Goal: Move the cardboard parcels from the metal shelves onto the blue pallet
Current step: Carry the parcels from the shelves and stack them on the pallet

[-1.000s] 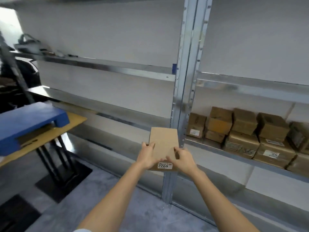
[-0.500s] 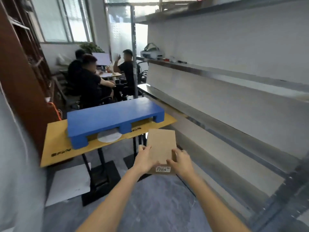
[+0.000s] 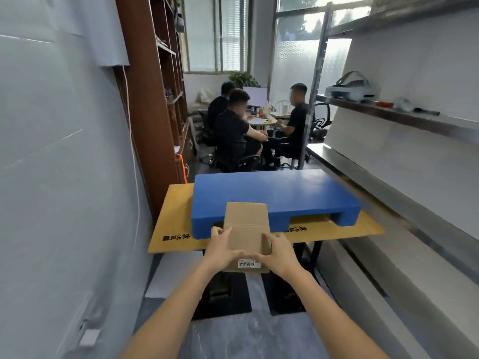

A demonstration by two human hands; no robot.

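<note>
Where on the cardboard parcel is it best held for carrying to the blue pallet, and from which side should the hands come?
Grip the cardboard parcel by its two long side edges near the labelled end, coming in from left and right as the left hand and right hand do. It is flat and narrow, so opposing palms span it, leaving the far end free to slide onto the blue pallet.

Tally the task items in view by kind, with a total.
Cardboard parcel, held by left hand and right hand: 1
Blue pallet: 1
Yellow table under the pallet: 1
Total: 3
</note>
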